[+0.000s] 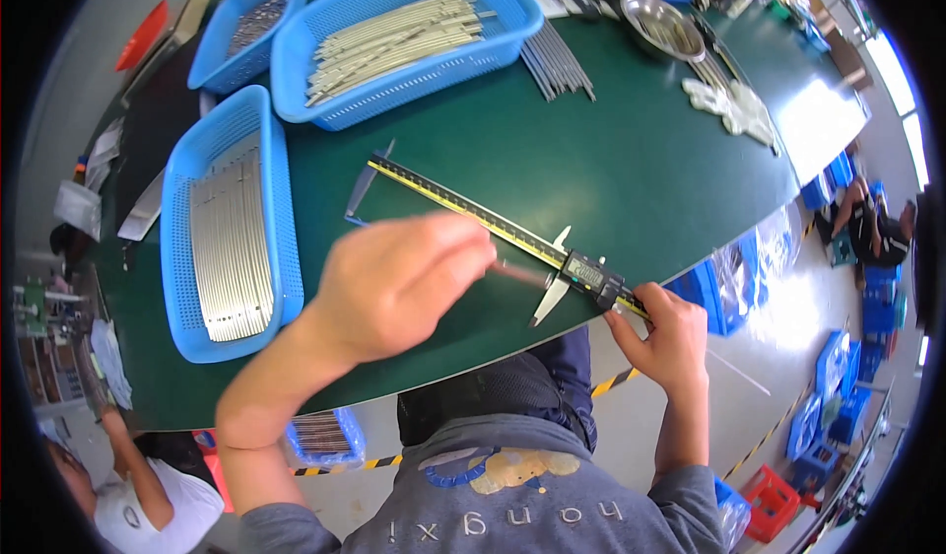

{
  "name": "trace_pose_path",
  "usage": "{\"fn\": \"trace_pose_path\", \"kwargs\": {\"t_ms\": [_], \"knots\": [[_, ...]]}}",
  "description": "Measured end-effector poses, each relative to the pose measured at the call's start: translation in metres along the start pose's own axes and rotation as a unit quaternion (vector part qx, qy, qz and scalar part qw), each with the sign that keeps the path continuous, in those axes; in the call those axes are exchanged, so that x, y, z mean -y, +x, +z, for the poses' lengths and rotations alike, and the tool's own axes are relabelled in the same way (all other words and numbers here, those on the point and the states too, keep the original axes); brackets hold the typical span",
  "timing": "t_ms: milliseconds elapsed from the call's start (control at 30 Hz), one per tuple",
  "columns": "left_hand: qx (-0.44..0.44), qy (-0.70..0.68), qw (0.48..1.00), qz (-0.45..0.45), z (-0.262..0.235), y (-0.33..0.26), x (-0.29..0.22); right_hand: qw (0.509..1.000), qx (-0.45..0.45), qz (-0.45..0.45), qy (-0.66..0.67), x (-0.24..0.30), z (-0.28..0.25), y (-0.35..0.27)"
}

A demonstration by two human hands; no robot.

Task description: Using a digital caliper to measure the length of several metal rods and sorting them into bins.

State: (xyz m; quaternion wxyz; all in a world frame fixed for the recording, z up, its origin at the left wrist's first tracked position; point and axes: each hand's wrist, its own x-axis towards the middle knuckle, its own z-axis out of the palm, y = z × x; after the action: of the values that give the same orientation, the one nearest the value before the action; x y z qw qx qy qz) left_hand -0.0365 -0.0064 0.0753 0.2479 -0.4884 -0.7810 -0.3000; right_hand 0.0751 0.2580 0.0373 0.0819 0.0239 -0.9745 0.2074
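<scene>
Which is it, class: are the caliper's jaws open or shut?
Open. On the caliper, the sliding jaw sits far along the beam from the fixed jaw, near the right hand.

Caliper [493, 224] right of basket [177, 258]

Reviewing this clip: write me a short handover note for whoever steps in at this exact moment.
Left hand: raised over the green table, fingers closed on a thin dark rod that points toward the caliper's jaws.
Right hand: grips the slider end of the digital caliper, which lies diagonally on the table, jaws wide apart.
Nearby: blue basket of flat metal strips at left, blue basket of pale rods behind, loose dark rods beside it.
Done: rod picked up, caliper opened.
Left: the rod is not yet between the jaws; any reading on the display is too small to tell.
</scene>
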Motion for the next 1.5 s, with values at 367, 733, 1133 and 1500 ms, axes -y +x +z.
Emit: {"fn": "trace_pose_path", "kwargs": {"t_ms": [367,733,1133,1500], "knots": [[0.001,0.201,0.962,-0.183,0.041,0.077,0.187,0.999,0.036,0.010,0.008,-0.008,0.012,0.008],[0.095,0.235,0.942,-0.219,0.027,0.080,0.134,0.999,0.029,0.009,0.013,-0.011,0.009,0.007],[0.216,0.060,0.972,-0.071,-0.069,0.085,-0.067,0.947,-0.008,-0.002,-0.320,0.163,-0.076,0.063],[0.205,0.256,0.945,0.006,-0.047,0.061,-0.074,0.965,-0.261,0.009,0.037,0.046,0.008,0.005]]}}
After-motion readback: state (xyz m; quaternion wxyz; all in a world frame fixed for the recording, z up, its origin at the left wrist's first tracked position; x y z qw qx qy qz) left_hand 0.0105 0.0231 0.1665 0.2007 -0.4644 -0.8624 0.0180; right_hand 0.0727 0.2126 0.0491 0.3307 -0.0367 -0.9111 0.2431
